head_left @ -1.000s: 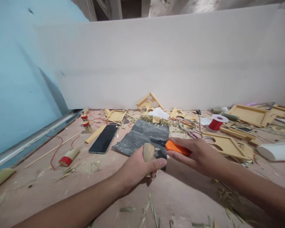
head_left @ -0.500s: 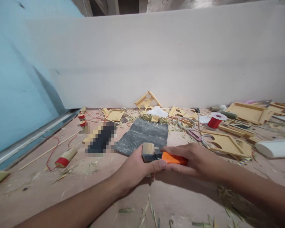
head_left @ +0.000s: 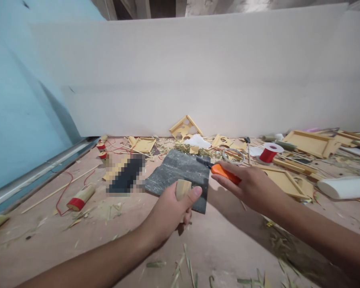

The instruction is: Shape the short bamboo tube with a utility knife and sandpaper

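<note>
My left hand [head_left: 175,210] is wrapped round a pale piece of bamboo [head_left: 183,189], its top end showing above the fingers and the thumb laid across it. In my right hand [head_left: 247,182] is a knife [head_left: 226,173] with an orange handle and a dark blade pointing left. The blade is apart from the bamboo, over a worn dark grey sheet [head_left: 184,168] that lies on the work surface. The lower part of the bamboo is hidden by my fingers.
On the left lie a red-ended bamboo tube [head_left: 82,198] with red string and a thin stick [head_left: 60,188]. A red spool [head_left: 269,153], a white roll [head_left: 342,188] and yellow wooden frames [head_left: 310,143] lie right. Shavings [head_left: 156,264] litter the front; a pale panel [head_left: 198,76] stands behind.
My right hand has lifted the knife away from the bamboo, up and to the right. My left hand keeps the bamboo in nearly the same place, its thumb now free of the knife.
</note>
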A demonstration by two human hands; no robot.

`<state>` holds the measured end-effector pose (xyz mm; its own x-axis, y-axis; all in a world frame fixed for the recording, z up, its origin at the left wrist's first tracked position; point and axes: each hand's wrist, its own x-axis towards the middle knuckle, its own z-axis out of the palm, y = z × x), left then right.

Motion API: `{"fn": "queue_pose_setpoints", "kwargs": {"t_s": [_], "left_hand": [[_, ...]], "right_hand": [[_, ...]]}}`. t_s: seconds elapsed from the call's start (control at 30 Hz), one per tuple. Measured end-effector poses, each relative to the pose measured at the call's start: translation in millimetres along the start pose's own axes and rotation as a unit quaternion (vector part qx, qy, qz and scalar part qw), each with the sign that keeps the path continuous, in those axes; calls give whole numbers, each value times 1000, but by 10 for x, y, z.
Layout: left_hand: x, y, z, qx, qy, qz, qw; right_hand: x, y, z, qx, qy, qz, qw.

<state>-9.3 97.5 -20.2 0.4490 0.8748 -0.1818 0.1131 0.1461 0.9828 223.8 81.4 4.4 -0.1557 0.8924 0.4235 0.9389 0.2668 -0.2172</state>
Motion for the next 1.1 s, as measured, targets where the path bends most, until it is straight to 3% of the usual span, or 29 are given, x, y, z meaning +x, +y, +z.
{"fn": "queue_pose_setpoints", "kwargs": {"t_s": [0.23,0.47,0.57,0.67,0.77,0.87,1.1], "left_hand": [[16,9,-101,-10,-65,20,998],[-17,66,-92,-56,-64,18,996],[-38,69,-81,-35,-49,15,998],[-54,36,-55,-10,-38,6,999],[-61,-14,-20,1,-12,10,1000],[-54,-32,-13,-1,1,12,1000],[-20,23,-99,-8,-46,20,999]], "right_hand": [[-38,-56,-67,120,-133,-94,979],[-49,-165,-60,195,-204,-126,951],[-84,-211,-35,174,-199,-130,956],[-107,-164,43,101,-144,-134,975],[-46,-10,112,13,-46,-40,998],[40,99,109,-20,16,28,999],[-7,-61,-36,101,-67,-64,991]]}}
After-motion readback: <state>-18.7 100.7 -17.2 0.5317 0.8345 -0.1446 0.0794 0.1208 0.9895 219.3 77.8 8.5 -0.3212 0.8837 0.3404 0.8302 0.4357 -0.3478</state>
